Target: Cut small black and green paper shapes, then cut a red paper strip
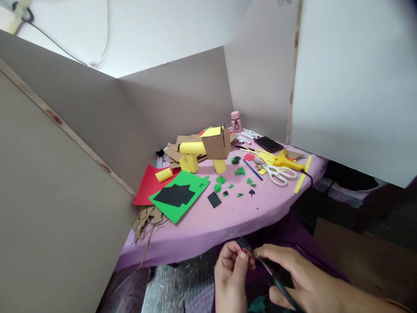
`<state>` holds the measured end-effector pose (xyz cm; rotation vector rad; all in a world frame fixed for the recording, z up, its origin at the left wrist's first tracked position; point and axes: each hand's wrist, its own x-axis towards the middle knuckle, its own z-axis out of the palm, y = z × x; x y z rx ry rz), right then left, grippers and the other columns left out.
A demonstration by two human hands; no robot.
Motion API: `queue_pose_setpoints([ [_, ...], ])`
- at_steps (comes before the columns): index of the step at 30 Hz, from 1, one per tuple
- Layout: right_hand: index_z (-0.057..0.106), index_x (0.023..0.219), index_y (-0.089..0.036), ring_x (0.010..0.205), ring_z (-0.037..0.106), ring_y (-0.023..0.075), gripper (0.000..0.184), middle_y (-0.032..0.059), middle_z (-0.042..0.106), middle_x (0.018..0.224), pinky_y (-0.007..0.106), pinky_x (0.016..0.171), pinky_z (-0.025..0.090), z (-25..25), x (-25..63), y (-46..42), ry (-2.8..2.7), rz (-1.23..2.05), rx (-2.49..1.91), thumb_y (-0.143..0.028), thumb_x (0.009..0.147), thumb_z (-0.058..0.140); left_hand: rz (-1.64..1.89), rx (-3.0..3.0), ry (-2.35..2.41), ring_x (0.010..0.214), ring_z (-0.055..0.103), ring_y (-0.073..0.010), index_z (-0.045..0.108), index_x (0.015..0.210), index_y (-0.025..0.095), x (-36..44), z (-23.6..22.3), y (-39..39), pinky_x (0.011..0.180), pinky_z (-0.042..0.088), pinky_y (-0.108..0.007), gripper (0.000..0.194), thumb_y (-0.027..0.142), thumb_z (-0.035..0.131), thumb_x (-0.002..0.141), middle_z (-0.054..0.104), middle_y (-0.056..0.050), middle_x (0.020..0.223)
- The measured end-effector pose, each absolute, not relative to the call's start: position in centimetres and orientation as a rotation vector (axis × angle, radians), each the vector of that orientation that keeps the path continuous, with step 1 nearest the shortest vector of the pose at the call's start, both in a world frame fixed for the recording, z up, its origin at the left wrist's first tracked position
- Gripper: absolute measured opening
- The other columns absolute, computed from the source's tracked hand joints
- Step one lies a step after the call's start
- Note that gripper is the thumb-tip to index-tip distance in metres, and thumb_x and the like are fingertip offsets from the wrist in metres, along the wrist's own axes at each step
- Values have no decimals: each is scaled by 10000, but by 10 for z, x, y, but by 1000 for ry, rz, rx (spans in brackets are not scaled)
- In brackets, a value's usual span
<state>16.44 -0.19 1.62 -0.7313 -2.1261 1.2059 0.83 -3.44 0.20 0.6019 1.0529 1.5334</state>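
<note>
My left hand (232,271), low in front of the table, pinches a small piece of black paper (243,243) between thumb and fingers. From the right, my right hand (301,271) grips dark-handled scissors (273,278), their metal end beside the black paper. Part of the handles is hidden by my fingers. Above my hands, the pink-covered table (208,230) carries a yellow paper and cardboard figure (216,145) standing on rolled yellow legs. A black sheet (174,195) lies on a green sheet (176,215), and a small black rectangle (214,199) lies near several green scraps (220,180).
White scissors (280,174), a yellow glue gun (286,161) and a phone (269,144) lie at the right. A pink bottle (236,121) stands at the back. Red paper (143,189) and cardboard scraps (143,221) are at the left. Grey panels (182,95) enclose the table.
</note>
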Motion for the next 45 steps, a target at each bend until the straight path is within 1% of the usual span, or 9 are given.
queue_pose_setpoints([
  [3,653,969,-201,689,590,212,319,39,644,762,258,639,470,15,163,-2,-2120,1167,-751,-428,747,618,1538,650,1057,530,477,-90,592,664,169,9,-1,-35,563,391,-200,291,367,801,614,577,29,552],
  [6,662,929,-212,671,585,208,270,33,635,741,256,625,471,13,162,-2,-2101,1150,-769,-414,753,629,1528,682,1078,530,476,-99,590,678,174,11,-3,-35,564,392,-211,293,387,785,626,579,23,560],
  [8,670,935,-222,675,589,208,243,28,636,732,249,613,473,11,163,-3,-2091,1145,-781,-384,755,642,1519,679,1093,532,485,-103,597,691,171,11,-3,-35,553,388,-211,293,389,783,627,583,20,566],
  [12,671,971,-224,711,602,218,253,25,636,719,244,618,480,9,163,-4,-2062,1151,-757,-370,767,634,1522,661,1091,532,504,-100,608,692,159,12,-1,-34,537,387,-199,294,370,797,613,588,20,561],
  [16,658,920,-215,738,598,223,229,26,623,730,245,638,476,8,163,-4,-2060,1196,-754,-393,784,609,1521,618,1077,527,511,-90,606,679,152,12,1,-34,528,389,-184,287,341,809,607,594,24,552],
  [23,604,868,-210,664,549,188,173,18,586,742,252,648,465,9,160,-3,-2084,1225,-756,-365,798,573,1542,555,1069,531,527,-86,615,656,151,14,3,-33,537,405,-181,284,330,824,585,604,27,551],
  [31,610,878,-223,678,570,197,133,17,593,738,241,618,467,10,159,-3,-2085,1190,-776,-317,792,573,1577,512,1079,505,508,-85,615,646,155,16,-7,-31,514,391,-182,315,351,840,543,589,32,535],
  [36,610,910,-227,678,577,200,156,24,611,766,250,632,472,8,158,-4,-2087,1145,-774,-304,775,589,1606,482,1089,504,492,-82,634,647,152,18,-2,-31,525,396,-187,319,356,847,525,580,34,543],
  [45,606,877,-223,673,561,193,138,22,607,767,246,636,471,8,156,-4,-2062,1188,-788,-320,785,571,1597,478,1059,508,485,-79,625,648,149,18,-5,-30,522,391,-184,315,356,839,545,577,32,547],
])
